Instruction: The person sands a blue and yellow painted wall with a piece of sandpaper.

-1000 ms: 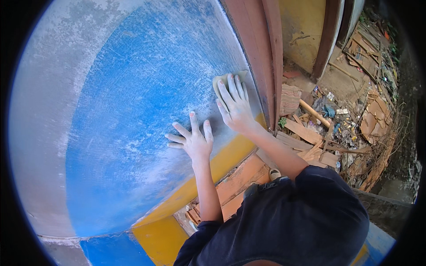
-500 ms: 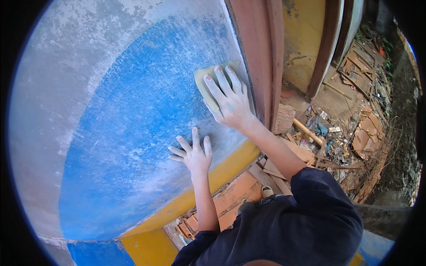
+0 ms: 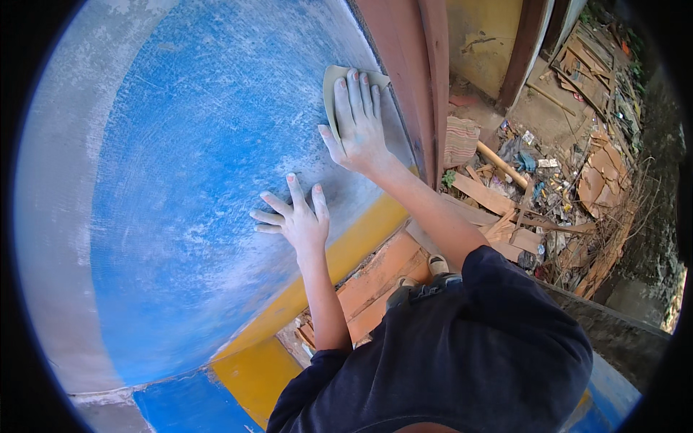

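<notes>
Sheet [image 3: 331, 95], pale and thin, lies on the blue wall [image 3: 195, 151], high up and just beside the brown frame [image 3: 410, 68] that edges the wall on the right. The right hand [image 3: 359, 137] is spread flat over it, fingers stretched upward and only slightly apart, the thumb standing out to the left, past the sheet's side edge. The fingers are not curled round the sheet; its left and upper margins show beyond them, with a corner out to the right. Lower and to the left, the left hand [image 3: 304, 225] is at the wall with nothing in it, fingers fanned well apart; how firmly it presses, I cannot tell. Both hands look coated in whitish dust. The blue paint is scuffed with pale streaks and gives way to grey at the far left, while a yellow band [image 3: 364, 232] runs along the lower edge, beneath the hands. Below that lie reddish planks [image 3: 382, 287], near the person's feet [image 3: 437, 265]. A dark shirt [image 3: 447, 353] fills the lower middle. Beyond the frame, on the right, a pole [image 3: 503, 164] and a striped cloth [image 3: 460, 141] lie by a spread of rubble [image 3: 556, 184] and broken boards [image 3: 482, 193].
</notes>
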`<state>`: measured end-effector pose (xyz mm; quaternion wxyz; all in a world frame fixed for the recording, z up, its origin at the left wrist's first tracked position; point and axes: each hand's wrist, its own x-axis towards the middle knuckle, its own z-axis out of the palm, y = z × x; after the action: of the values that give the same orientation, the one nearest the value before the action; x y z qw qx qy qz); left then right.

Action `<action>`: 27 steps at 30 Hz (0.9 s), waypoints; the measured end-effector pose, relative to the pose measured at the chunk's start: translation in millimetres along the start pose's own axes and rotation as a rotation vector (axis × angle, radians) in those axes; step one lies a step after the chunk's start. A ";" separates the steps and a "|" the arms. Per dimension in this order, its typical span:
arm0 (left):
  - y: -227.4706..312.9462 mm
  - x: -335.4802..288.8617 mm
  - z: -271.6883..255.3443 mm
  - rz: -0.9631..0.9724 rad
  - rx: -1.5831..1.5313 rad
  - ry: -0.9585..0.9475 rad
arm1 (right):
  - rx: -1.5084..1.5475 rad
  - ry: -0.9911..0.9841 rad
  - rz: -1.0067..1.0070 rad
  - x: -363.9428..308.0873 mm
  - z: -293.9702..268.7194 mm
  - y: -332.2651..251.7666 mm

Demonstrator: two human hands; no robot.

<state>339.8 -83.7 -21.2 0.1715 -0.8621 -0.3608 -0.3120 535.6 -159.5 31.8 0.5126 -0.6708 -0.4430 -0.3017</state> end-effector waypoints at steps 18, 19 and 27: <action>-0.9 -0.5 4.3 0.034 0.043 0.048 | 0.063 0.159 0.209 -65.7 45.6 10.1; 1.9 1.4 3.8 0.032 0.040 0.054 | 0.054 0.189 0.281 -92.3 52.7 20.9; -3.0 2.7 2.3 0.033 0.044 0.076 | 0.287 0.116 0.288 -89.3 38.5 3.9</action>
<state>340.0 -79.1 -21.0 0.2093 -0.8514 -0.3463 -0.3336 499.2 -148.5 -57.9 0.6654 -0.6288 -0.3506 -0.1974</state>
